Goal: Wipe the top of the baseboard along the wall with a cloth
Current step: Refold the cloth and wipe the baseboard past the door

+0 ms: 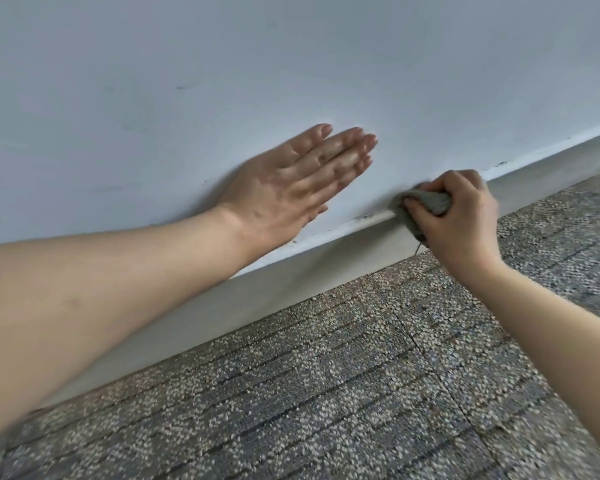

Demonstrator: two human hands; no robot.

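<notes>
You are wiping the top edge of the baseboard [291,282]. Your right hand [454,216] is gripping the bunched grey cloth [430,202] and pressing it onto that narrow ledge where it meets the wall [222,81]. Your left hand [291,188] is lying flat on the wall just above the baseboard, fingers straight and together, grasping nothing. It seems to be bracing you while you are leaning low over the floor [326,393].

To do this stroke well, you probably need the cloth wrapped over the lip so that it is covering both the top and the seam against the wall. Dark specks [499,164] are showing along that seam on both sides of the cloth. Press down through the fingertips rather than the palm, and draw the cloth in one long line along the board instead of scrubbing on one spot. What looks like a loose thread is hanging below your hand, so watch that it is not dragging grit across the board's face.
</notes>
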